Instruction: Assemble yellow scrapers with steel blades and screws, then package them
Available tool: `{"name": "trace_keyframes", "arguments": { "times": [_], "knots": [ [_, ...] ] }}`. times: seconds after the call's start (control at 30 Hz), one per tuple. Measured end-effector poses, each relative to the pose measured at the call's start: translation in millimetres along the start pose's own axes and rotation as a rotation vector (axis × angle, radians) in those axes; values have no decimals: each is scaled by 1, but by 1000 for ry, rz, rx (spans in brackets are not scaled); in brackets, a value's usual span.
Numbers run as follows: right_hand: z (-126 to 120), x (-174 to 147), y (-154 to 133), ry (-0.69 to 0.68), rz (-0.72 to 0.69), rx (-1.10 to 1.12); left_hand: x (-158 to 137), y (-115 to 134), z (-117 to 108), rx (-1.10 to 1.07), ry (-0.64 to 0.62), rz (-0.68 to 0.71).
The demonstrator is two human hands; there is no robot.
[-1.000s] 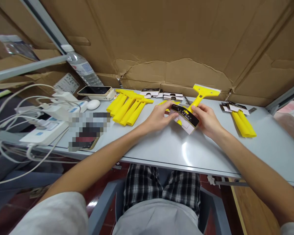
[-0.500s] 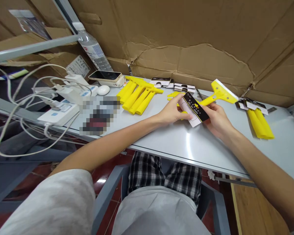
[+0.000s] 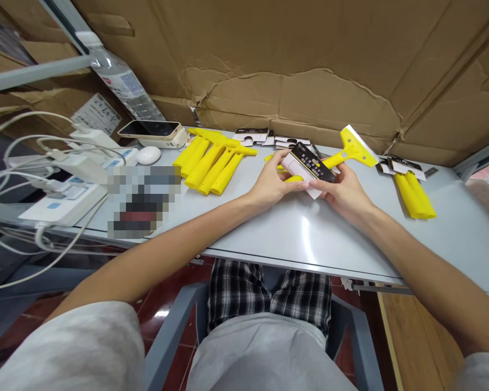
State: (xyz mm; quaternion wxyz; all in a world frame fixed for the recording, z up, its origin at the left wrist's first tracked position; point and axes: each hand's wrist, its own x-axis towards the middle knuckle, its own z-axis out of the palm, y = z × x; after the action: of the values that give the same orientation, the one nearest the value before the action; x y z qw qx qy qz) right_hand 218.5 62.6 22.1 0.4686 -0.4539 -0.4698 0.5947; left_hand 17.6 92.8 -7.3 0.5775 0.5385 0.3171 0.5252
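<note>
Between my two hands, over the table, is a yellow scraper (image 3: 356, 147) with a wide blade head pointing to the far right. A black and white header card (image 3: 312, 164) lies across its handle. My left hand (image 3: 269, 182) is closed around the card's left side and the handle end, which pokes out by the thumb. My right hand (image 3: 346, 193) is closed at the card's lower right, its thumb on the white part and its fingers hidden behind. Both thumb tips nearly meet at the card's lower edge.
Several yellow scraper handles (image 3: 214, 165) lie left of my hands. Header cards (image 3: 250, 136) sit by the cardboard wall (image 3: 309, 98). Carded yellow scrapers (image 3: 415, 196) lie at right. A phone (image 3: 150, 129), bottle (image 3: 124, 81) and power strip (image 3: 65, 203) with cables crowd the left.
My right thumb has come round onto the card's lower edge, close to my left thumb. The handle end shows more by the left thumb. The whole view has shifted slightly.
</note>
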Motion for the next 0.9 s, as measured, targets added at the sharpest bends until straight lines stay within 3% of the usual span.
{"name": "trace_keyframes", "arguments": {
  "times": [0.2, 0.47, 0.73, 0.9],
  "knots": [
    [3, 0, 2, 63, -52, 71, -4, 8, 3, -172, 18, -199],
    [7, -1, -2, 105, -48, 90, -8, 13, 10, -187, 78, -220],
    [-1, 4, -4, 189, -46, 126, -9, 29, 2, -186, -116, -465],
    [4, 0, -2, 109, 8, 111, -10, 25, 3, -146, -277, -546]
  ]
}}
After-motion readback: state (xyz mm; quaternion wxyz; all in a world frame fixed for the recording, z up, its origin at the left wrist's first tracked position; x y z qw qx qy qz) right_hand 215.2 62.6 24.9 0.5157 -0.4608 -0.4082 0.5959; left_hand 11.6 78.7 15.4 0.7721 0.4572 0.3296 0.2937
